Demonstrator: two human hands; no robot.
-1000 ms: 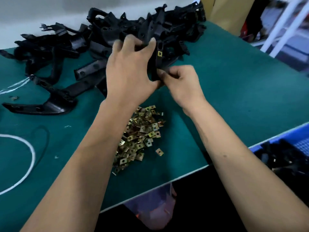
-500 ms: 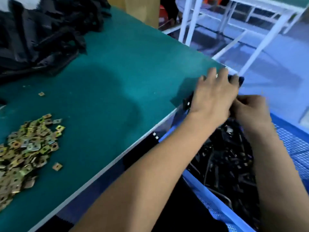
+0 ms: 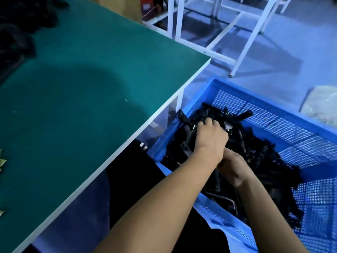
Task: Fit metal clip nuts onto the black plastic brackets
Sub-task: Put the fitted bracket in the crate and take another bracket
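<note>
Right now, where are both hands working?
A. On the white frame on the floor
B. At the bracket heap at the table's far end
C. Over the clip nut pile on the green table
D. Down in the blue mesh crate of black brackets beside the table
D: the left hand and right hand are both among the black brackets inside the blue crate, off the green table.

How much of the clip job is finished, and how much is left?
Done: a heap of black brackets fills the blue crate. In hand: the left hand and right hand are down in that heap. Left: more brackets on the green table, with loose clip nuts.
</note>
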